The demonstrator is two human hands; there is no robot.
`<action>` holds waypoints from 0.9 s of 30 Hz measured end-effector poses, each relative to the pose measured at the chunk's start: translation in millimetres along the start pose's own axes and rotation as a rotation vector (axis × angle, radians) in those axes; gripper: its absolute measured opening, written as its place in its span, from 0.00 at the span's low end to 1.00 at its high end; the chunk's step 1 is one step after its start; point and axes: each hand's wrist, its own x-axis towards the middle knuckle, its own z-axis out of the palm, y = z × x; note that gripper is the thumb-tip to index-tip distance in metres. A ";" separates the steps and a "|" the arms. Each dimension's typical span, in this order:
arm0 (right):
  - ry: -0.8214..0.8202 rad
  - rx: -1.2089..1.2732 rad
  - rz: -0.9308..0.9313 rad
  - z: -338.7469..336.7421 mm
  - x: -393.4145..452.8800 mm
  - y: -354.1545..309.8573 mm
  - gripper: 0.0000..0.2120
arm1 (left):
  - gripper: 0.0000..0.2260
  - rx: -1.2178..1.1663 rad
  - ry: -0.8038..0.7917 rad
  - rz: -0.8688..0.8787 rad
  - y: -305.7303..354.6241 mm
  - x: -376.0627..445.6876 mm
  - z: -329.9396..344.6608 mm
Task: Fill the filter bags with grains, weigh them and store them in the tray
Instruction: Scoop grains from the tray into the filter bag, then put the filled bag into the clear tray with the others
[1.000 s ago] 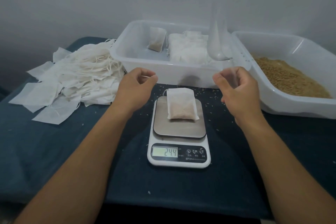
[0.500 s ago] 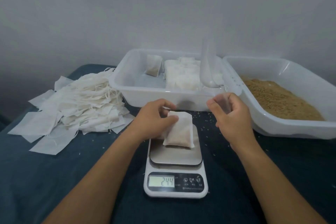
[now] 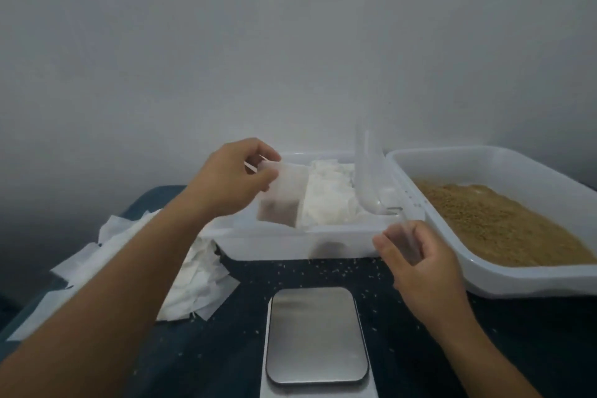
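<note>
Filter bag point(image 3: 280, 195) hangs pinched in the left hand point(image 3: 231, 181) at frame centre, over the tray point(image 3: 339, 231), probably for storing. Right hand point(image 3: 420, 260) curls loosely, its grip empty.

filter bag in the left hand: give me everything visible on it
The filter bag is a small white, translucent pouch, like thin paper or mesh fabric. Brown grains fill its lower part; the upper part is empty. It hangs roughly upright, slightly tilted, above the left part of the white storage tray. The left hand pinches its top edge; nothing else visibly touches it.
</note>
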 end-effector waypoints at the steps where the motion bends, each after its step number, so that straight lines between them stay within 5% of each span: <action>1: 0.005 -0.002 -0.002 -0.6 0.1 -1.0 0.08 | 0.06 0.005 0.005 -0.032 -5.8 14.4 -1.3; 9: -0.015 0.050 0.035 -6.0 1.9 -12.4 0.13 | 0.08 0.203 -0.124 -0.241 -60.6 105.7 25.3; 18: 0.010 0.038 0.061 -2.1 3.9 -20.9 0.15 | 0.03 0.114 -0.190 -0.444 -107.9 157.2 55.6; 27: -0.002 0.071 0.130 -2.5 5.8 -25.2 0.17 | 0.09 0.283 -0.100 -0.378 -143.3 184.3 85.0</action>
